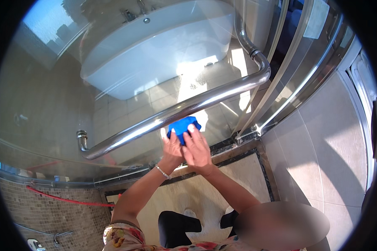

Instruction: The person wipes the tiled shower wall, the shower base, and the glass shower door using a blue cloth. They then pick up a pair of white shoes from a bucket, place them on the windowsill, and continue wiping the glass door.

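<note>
A bright blue cloth (pixel 184 126) is bunched between both hands, just below a long chrome towel bar or door handle (pixel 176 111). My left hand (pixel 173 149), with a bracelet at its wrist, holds the cloth's left side with the fingers pointing up. Over its right side lie the fingers of my right hand (pixel 197 150). The cloth and hands are in front of a clear glass shower panel (pixel 125 116); whether the cloth touches the glass or the bar, I cannot tell.
Behind the glass stands a white bathtub (pixel 163 53) with taps. A dark-edged sill and pale ribbed floor (pixel 238 182) lie below. A red strip or handle (pixel 69 200) crosses the mosaic wall at left, above a shower hose (pixel 40 231). Tiled wall (pixel 301 150) is at right.
</note>
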Motion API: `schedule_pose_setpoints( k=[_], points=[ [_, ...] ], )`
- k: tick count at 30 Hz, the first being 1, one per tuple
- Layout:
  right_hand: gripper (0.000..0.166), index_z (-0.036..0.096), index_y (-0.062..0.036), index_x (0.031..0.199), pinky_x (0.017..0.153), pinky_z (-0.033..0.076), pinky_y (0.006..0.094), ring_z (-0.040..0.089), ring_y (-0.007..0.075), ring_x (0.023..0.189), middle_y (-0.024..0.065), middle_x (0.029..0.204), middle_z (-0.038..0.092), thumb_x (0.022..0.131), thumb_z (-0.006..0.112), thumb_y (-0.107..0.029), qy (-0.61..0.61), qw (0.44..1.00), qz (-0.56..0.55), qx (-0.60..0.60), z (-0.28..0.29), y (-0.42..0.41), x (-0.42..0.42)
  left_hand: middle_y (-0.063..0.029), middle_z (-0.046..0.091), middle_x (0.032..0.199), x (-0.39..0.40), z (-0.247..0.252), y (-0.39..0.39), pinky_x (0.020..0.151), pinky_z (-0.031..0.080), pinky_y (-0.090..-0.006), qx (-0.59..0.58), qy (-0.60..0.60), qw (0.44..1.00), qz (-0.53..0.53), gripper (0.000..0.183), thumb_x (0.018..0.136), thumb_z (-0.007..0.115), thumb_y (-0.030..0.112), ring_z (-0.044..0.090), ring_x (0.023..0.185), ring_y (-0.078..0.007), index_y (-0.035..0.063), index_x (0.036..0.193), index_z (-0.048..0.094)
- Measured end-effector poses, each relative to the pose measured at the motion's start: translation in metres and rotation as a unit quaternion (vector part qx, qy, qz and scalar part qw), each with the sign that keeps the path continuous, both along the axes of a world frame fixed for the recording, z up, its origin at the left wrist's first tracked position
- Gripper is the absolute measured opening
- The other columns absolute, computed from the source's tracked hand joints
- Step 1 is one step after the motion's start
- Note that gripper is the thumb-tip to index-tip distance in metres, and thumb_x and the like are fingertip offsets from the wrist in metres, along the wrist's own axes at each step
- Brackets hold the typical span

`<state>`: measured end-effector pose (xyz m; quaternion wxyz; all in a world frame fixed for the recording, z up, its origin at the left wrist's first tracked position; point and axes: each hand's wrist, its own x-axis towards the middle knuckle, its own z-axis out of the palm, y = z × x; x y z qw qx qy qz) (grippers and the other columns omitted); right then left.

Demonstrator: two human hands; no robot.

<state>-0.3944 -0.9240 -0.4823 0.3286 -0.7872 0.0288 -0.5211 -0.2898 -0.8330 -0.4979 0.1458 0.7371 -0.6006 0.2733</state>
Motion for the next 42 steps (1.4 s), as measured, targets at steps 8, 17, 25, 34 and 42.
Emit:
schedule_pose_setpoints(
  k=[8, 17, 25, 34, 42],
  points=[
    [0.050, 0.054, -0.0027, 0.123, 0.102, 0.032, 0.0538, 0.039, 0.0463, 0.126, 0.0256, 0.139, 0.039, 0.076, 0.066, -0.016, -0.157, 0.978, 0.002, -0.137, 0.047, -0.039, 0.048, -0.0247, 0.045, 0.131, 0.022, 0.045, -0.042, 0.099, 0.015, -0.0726, -0.163, -0.081, 0.981, 0.060, 0.057, 0.087, 0.050, 0.036, 0.040, 0.124, -0.0426, 0.0027, 0.133, 0.042],
    [0.055, 0.050, -0.0139, 0.133, 0.106, 0.030, 0.0481, 0.034, 0.0329, 0.134, 0.0129, 0.144, 0.039, 0.081, 0.065, -0.025, -0.028, 0.946, 0.147, -0.287, -0.024, 0.037, 0.094, -0.0088, 0.047, 0.138, 0.054, -0.027, 0.069, 0.102, 0.004, -0.0735, -0.109, -0.107, 0.962, 0.224, 0.057, 0.086, 0.050, 0.044, 0.039, 0.130, -0.0330, 0.0181, 0.136, 0.046],
    [0.054, 0.050, -0.0125, 0.134, 0.107, 0.026, 0.0501, 0.032, 0.0399, 0.134, 0.0191, 0.144, 0.036, 0.084, 0.062, -0.027, -0.072, 0.965, 0.036, -0.248, -0.034, 0.020, 0.085, -0.0128, 0.049, 0.127, 0.053, -0.011, 0.040, 0.103, 0.001, -0.0705, -0.130, -0.088, 0.982, 0.103, 0.049, 0.086, 0.051, 0.042, 0.034, 0.127, -0.0371, 0.0143, 0.127, 0.052],
    [0.049, 0.052, -0.0123, 0.131, 0.109, 0.026, 0.0441, 0.032, 0.0284, 0.136, 0.0112, 0.144, 0.039, 0.084, 0.061, -0.022, -0.139, 0.923, 0.149, -0.328, 0.050, 0.132, 0.158, -0.0119, 0.053, 0.122, 0.120, 0.045, 0.156, 0.105, 0.004, -0.0685, -0.259, -0.161, 0.919, 0.249, 0.056, 0.086, 0.052, 0.045, 0.042, 0.121, -0.0350, 0.0121, 0.131, 0.048],
    [0.045, 0.051, -0.0079, 0.129, 0.109, 0.030, 0.0409, 0.037, 0.0268, 0.133, 0.0110, 0.142, 0.042, 0.085, 0.049, -0.018, -0.004, 0.895, 0.243, -0.373, -0.103, 0.147, 0.152, -0.0156, 0.042, 0.139, 0.104, -0.163, 0.180, 0.101, 0.013, -0.0724, -0.126, 0.082, 0.925, 0.349, 0.064, 0.087, 0.049, 0.048, 0.034, 0.131, -0.0366, 0.0123, 0.139, 0.038]
  ],
)
